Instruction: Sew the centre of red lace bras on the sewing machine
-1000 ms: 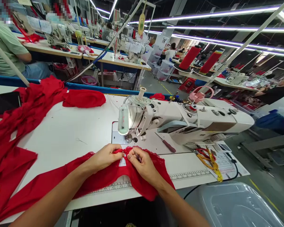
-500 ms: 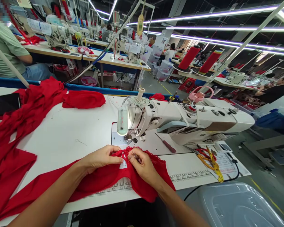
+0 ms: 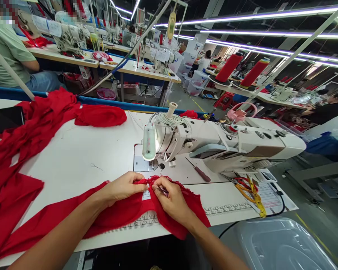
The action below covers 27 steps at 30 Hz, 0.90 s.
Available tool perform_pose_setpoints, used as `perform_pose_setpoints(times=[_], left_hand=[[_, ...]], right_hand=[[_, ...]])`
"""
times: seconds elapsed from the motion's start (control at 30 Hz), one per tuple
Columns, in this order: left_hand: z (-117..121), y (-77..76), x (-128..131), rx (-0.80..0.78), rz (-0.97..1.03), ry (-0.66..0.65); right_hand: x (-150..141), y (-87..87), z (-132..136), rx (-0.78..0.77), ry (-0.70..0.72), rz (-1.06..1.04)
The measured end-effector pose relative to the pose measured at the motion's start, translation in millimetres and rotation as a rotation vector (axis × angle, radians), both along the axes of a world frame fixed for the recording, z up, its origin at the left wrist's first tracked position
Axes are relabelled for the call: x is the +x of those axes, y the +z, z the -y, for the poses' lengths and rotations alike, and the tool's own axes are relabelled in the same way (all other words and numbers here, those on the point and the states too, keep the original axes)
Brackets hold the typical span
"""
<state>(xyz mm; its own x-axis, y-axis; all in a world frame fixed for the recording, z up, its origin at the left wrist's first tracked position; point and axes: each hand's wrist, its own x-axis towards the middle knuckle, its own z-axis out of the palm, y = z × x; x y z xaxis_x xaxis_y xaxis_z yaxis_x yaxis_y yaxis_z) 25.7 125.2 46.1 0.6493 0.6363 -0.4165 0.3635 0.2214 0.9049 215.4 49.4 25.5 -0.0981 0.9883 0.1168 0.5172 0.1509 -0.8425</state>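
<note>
A red garment piece (image 3: 121,213) with a lacy edge lies across the front of the sewing table, and a white label (image 3: 146,194) shows near its middle. My left hand (image 3: 126,187) pinches the lacy edge just left of the label. On the other side, my right hand (image 3: 169,195) is closed on the same edge; a small dark metal tool, perhaps thread snips, shows in its fingers. Directly beyond both hands are the needle area and metal plate (image 3: 142,164) of the white sewing machine (image 3: 214,138).
More red fabric (image 3: 45,131) is heaped at the left beside a black phone (image 3: 8,120). A screwdriver-like tool (image 3: 199,172) lies under the machine arm. Orange-handled scissors (image 3: 245,189) and a yellow tape measure (image 3: 257,202) rest at the right. A co-worker (image 3: 11,56) sits beyond.
Both hands keep their hold on the lacy edge with almost no movement. The camera view has shifted slightly, so the machine appears a little further right.
</note>
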Motion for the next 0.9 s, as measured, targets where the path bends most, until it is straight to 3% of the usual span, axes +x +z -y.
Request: perform_pose_setpoints(times=[0.13, 0.27, 0.43, 0.53, 0.67, 0.9], left_hand=[[3, -1.6, 5, 0.031, -0.016, 0.039], [7, -0.9, 9, 0.048, -0.02, 0.107], [8, -0.6, 9, 0.026, -0.017, 0.109], [7, -1.3, 8, 0.028, -0.026, 0.107], [8, -1.8, 8, 0.035, -0.041, 0.107], [8, -3.4, 8, 0.064, -0.068, 0.097]], right_hand=[[0, 3.6, 3, -0.004, 0.015, 0.092], [0, 21.4, 10, -0.049, -0.024, 0.284], [3, 40.8, 24, 0.153, 0.025, 0.695], [0, 38.7, 30, 0.275, 0.06, 0.874], [-5, 31.7, 32, 0.378, 0.018, 0.955], [-10, 28.8, 30, 0.405, -0.006, 0.985]])
